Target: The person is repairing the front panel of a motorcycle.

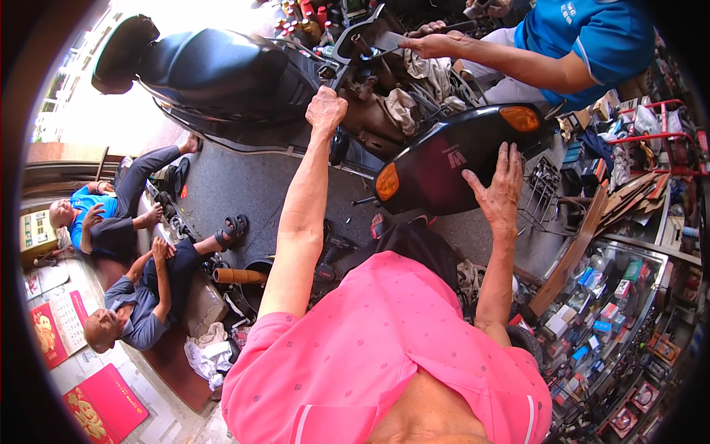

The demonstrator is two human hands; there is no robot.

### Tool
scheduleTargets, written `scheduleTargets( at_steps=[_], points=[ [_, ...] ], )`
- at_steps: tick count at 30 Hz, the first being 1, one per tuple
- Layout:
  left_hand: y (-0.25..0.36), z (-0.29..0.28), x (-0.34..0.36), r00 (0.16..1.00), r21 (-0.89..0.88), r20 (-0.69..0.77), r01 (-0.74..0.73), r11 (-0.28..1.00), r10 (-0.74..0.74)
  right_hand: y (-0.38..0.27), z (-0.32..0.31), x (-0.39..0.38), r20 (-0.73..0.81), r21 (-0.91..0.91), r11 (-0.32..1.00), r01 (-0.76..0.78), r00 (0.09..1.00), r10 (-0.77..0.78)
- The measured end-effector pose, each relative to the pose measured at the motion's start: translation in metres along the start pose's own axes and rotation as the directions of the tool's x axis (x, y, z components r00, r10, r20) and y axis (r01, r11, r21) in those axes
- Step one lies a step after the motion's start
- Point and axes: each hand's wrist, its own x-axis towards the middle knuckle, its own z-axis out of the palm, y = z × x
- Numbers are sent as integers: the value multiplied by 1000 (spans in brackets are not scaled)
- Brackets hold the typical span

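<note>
A black motor scooter with a dark seat (214,70) stands across the far side, its middle stripped of covers. My left hand (326,111) is a fist at the scooter's body, just in front of the seat; whatever its fingers close on is hidden. At the scooter's dark front panel (436,166), between two orange turn signals, my right hand (500,189) has its fingers spread. Its fingertips are over the panel's near edge; I cannot tell how firmly they touch. Rags (401,111) and cables fill the opened middle.
Beyond the scooter, a co-worker in a blue shirt (569,37) holds a flat grey piece (390,42). Two people sit at the left. A power drill (336,248) lies on the floor. A glass case (621,296) of small boxes, wooden boards (573,248) and a red rack (658,137) crowd the right.
</note>
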Motion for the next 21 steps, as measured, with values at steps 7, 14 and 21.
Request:
scheduleTargets(
  at_steps=[7, 14, 21],
  points=[
    [-2, 0, 2, 1000, 1, 24, 0, 1000, 0, 0, 1, 1, -3, 0, 1000, 4, 1000, -4],
    [0, 2, 0, 1000, 3, 12, 6, 1000, -6, -2, -2, 1, 0, 16, 1000, -3, 1000, 3],
    [-3, 3, -1, 999, -2, -25, -34, 999, 34, -2, -2, 1, 3, 7, 1000, -5, 1000, 4]
  ],
)
